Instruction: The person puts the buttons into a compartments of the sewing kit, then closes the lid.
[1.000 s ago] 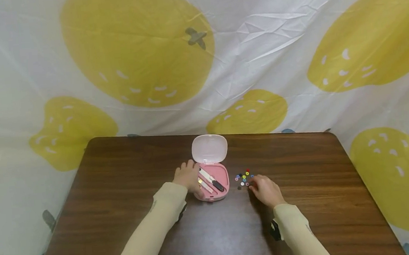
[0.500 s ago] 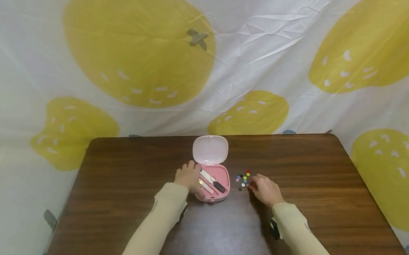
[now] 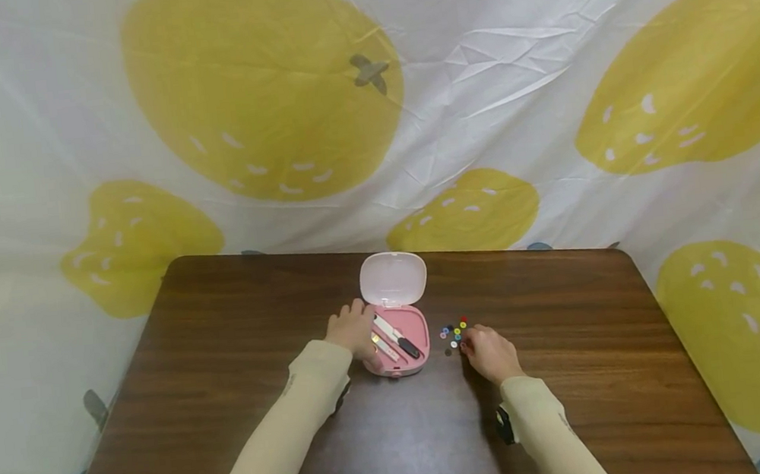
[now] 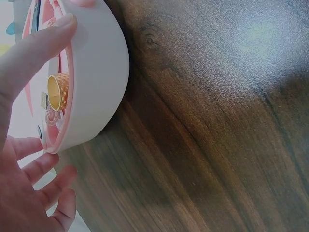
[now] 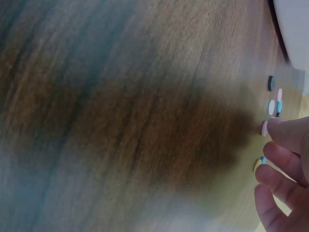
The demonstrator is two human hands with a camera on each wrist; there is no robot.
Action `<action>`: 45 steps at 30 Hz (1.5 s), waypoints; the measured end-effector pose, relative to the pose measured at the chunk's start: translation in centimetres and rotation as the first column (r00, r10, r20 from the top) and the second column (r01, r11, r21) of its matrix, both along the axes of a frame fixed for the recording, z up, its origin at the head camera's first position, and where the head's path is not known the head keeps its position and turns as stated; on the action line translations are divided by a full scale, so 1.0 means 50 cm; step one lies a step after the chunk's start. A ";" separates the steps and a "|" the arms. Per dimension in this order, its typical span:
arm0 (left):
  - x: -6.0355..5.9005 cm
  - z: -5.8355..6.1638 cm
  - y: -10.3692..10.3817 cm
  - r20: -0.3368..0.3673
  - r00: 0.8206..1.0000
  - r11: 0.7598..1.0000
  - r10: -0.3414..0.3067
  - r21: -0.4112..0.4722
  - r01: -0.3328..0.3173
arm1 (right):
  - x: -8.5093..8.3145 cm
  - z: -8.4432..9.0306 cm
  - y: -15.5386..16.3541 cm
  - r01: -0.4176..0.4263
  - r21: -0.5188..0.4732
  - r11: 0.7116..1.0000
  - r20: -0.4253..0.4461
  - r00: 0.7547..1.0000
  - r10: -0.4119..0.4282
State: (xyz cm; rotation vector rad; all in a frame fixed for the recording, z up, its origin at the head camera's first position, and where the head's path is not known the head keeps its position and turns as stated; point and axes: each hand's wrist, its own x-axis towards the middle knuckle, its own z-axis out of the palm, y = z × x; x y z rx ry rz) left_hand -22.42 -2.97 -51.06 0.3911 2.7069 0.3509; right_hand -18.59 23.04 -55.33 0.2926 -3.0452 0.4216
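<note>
A pink sewing case (image 3: 418, 325) lies with its lid (image 3: 394, 278) raised. My left hand (image 3: 353, 333) holds its left side, with the thumb (image 4: 46, 46) over the rim and the fingers at the far edge. Inside are a gold thimble (image 4: 58, 92), a white tool with a black handle (image 3: 407, 347) and a white strip (image 3: 387, 348). To the right, my right hand (image 3: 493, 353) bends over a cluster of small colourful buttons (image 3: 457, 331). Its thumb tip is right at a pink button (image 5: 264, 128); the index fingertip is apart from the thumb, and a yellow button (image 5: 257, 165) shows beside the fingers.
A brown wood-grain table (image 3: 222, 313) carries everything. Behind it hangs a white cloth (image 3: 324, 223) with yellow fruit prints. A dark button (image 3: 448, 352) lies at the near side of the cluster, between the case and my right hand.
My right hand has shifted very slightly left over the buttons. My left hand keeps its place on the case; the head view has drifted a little.
</note>
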 end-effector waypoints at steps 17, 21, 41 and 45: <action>-0.001 0.002 0.000 0.030 0.999 0.999 0.024 0.028 -0.025 | -0.006 0.001 -0.002 0.027 0.005 1.000 0.025 0.999 -0.027; 0.000 0.004 0.001 0.032 0.999 0.999 0.020 0.034 -0.021 | -0.007 0.005 -0.002 0.051 0.000 0.999 0.046 0.998 -0.051; 0.001 0.006 -0.002 0.037 0.999 0.999 0.018 0.031 -0.019 | -0.022 0.015 -0.008 0.166 -0.042 0.985 0.231 0.961 -0.152; 0.001 0.006 -0.003 0.033 0.999 0.999 0.017 0.035 -0.019 | -0.027 0.013 -0.010 0.202 -0.038 0.979 0.281 0.942 -0.184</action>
